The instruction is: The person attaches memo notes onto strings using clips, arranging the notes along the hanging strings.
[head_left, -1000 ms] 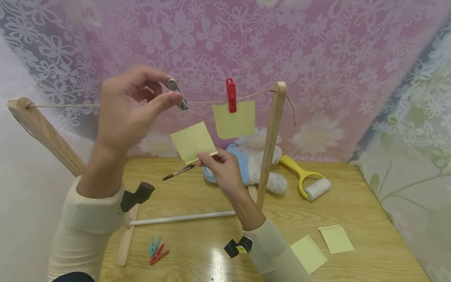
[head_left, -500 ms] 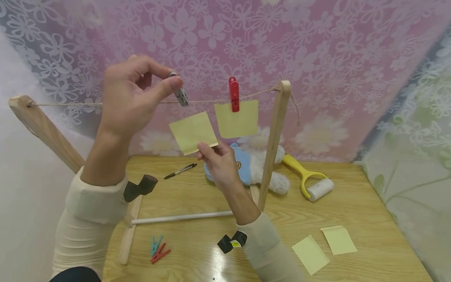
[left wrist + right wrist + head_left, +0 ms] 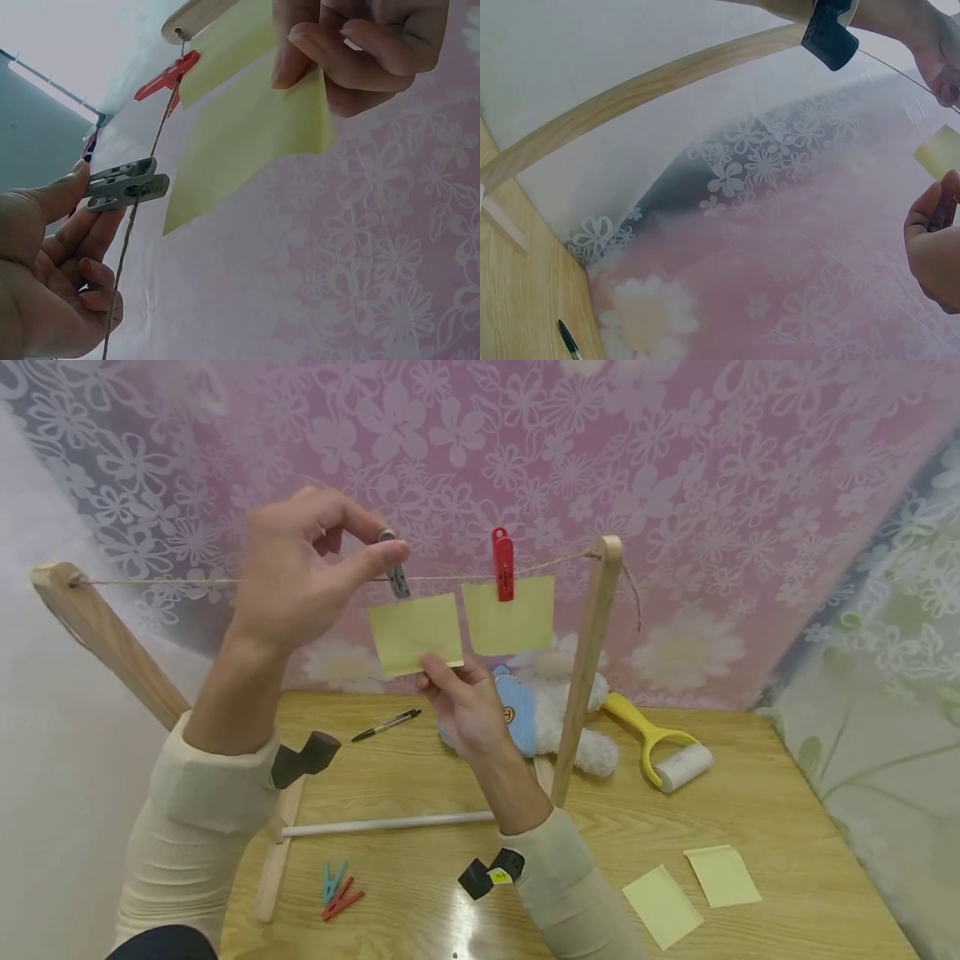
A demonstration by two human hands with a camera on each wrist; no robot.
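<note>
Yellow note [image 3: 414,628] lifted, straighter, nearer grey clothespin [image 3: 400,581], unclipped; our left fingers [image 3: 371,560] pinch clothespin, right fingers [image 3: 441,673] pinch note.

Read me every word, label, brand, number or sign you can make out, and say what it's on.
No text can be read.
Round badge on the plush toy: too small to read.
Yellow label on the right wrist camera: too blurred to read.
White roller: any marks too faint to tell.
Held yellow note: no writing visible.
</note>
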